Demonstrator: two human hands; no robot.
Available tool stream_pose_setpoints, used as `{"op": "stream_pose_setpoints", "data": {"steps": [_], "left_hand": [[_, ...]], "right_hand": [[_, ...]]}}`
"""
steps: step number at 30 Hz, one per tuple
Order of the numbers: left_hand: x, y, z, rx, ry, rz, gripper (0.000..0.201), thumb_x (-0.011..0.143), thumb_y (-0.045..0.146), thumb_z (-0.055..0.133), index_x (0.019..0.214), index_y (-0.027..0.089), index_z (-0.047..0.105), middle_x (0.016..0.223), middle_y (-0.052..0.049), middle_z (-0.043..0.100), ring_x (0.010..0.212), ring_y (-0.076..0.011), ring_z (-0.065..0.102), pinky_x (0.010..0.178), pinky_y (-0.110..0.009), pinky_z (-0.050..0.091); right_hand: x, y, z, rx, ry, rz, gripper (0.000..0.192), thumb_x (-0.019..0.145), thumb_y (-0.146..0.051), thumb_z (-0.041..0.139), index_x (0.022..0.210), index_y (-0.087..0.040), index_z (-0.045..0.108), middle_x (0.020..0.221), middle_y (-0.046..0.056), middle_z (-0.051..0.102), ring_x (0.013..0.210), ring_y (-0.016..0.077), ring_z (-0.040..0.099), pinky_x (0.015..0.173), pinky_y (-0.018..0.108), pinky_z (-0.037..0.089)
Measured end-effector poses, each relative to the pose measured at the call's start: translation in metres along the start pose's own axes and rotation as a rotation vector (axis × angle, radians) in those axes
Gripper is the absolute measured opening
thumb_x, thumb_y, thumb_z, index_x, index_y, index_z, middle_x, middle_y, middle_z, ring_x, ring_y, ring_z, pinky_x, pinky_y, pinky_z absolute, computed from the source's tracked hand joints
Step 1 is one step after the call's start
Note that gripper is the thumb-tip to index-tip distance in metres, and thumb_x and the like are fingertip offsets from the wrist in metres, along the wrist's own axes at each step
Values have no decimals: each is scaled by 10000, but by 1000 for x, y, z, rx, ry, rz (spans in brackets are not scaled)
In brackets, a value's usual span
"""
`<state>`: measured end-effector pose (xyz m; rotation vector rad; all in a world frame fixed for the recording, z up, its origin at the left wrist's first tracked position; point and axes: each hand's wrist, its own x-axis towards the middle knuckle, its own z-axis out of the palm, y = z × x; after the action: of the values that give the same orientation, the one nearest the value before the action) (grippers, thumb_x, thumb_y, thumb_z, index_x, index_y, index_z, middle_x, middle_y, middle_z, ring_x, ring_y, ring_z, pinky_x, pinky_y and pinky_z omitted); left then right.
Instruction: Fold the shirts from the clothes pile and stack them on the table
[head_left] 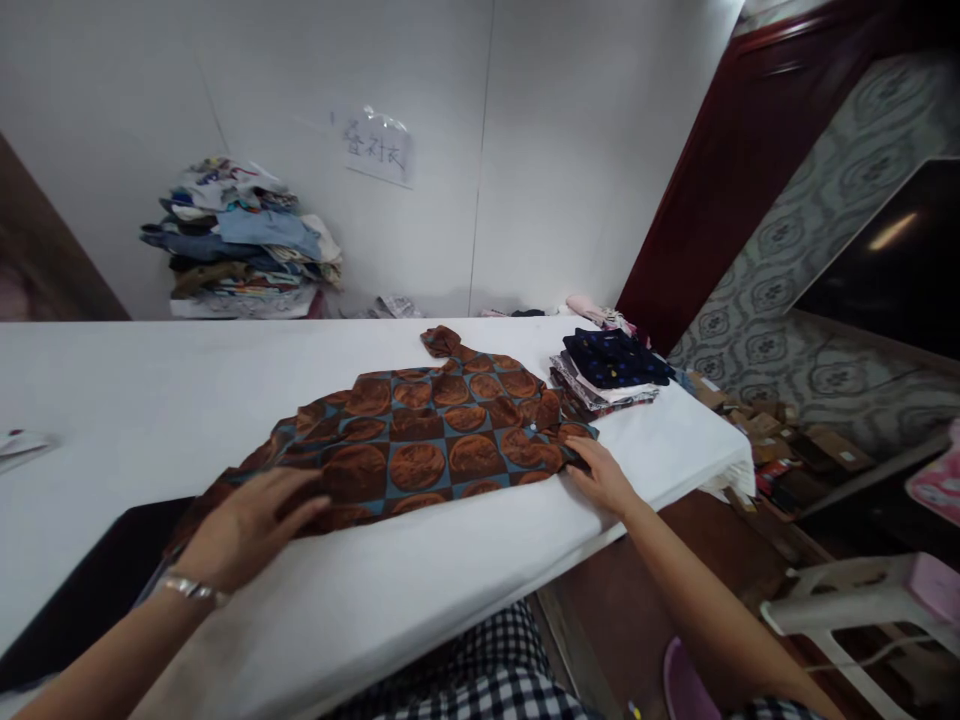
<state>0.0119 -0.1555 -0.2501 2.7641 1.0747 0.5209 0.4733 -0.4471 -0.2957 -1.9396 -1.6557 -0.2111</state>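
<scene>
A brown and blue shirt (416, 425) with a round medallion print lies spread on the white-covered table (480, 560). Its collar end is at the right, and one sleeve end points up toward the wall. My left hand (247, 520), slightly blurred and wearing a metal band on the wrist, is over the shirt's left lower part with fingers stretched out and thumb apart. At the right edge, my right hand (602, 478) touches the shirt near the collar, its fingers extended on the cloth and its thumb apart.
Folded clothes (611, 365) are stacked right of the shirt, a dark blue one on top. A tall clothes pile (247, 240) stands by the wall at the back left. Black cloth (97, 580) lies front left. A white stool (862, 600) stands beyond the table's right side.
</scene>
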Motion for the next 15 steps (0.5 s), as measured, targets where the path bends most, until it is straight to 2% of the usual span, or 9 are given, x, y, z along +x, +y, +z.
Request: {"op": "stream_pose_setpoints", "data": {"steps": [1, 3, 6, 10, 15], "left_hand": [[-6, 0, 4, -13, -58, 74, 595, 772, 631, 435, 1118, 228, 703, 1202, -102, 686, 1127, -271, 612, 1019, -391, 451], [-15, -1, 11, 11, -146, 139, 544, 753, 597, 477, 1112, 268, 720, 1216, -83, 689, 1139, -275, 614, 1013, -402, 459], [-14, -6, 15, 95, -163, 110, 481, 765, 396, 448, 1150, 271, 709, 1234, -80, 684, 1160, -274, 605, 1019, -424, 450], [4, -3, 9, 174, -200, 53, 564, 674, 137, 412, 1146, 226, 708, 1243, -93, 676, 1178, -269, 590, 1015, -418, 451], [18, 12, -6, 191, -219, 54, 499, 629, 56, 398, 962, 210, 735, 1078, -82, 716, 1075, -266, 617, 932, -394, 499]], "right_hand": [[-5, 3, -1, -18, -18, -33, 469, 820, -236, 566, 1287, -199, 577, 1334, 125, 588, 1242, 272, 532, 1047, 489, 434], [-12, 12, -1, -58, -37, -69, 489, 807, -204, 560, 1296, -191, 573, 1337, 133, 586, 1233, 275, 537, 1028, 490, 448], [-12, 22, 4, -112, -37, -33, 445, 825, -163, 524, 1262, -191, 604, 1254, 132, 637, 1151, 260, 587, 977, 462, 486], [5, 23, 7, -157, -79, 37, 387, 785, -74, 507, 1104, -186, 693, 1095, 116, 689, 1026, 239, 627, 915, 408, 512], [24, 21, -10, -141, -92, 54, 352, 707, -14, 472, 847, -211, 727, 900, 61, 697, 913, 204, 624, 819, 320, 513]]}}
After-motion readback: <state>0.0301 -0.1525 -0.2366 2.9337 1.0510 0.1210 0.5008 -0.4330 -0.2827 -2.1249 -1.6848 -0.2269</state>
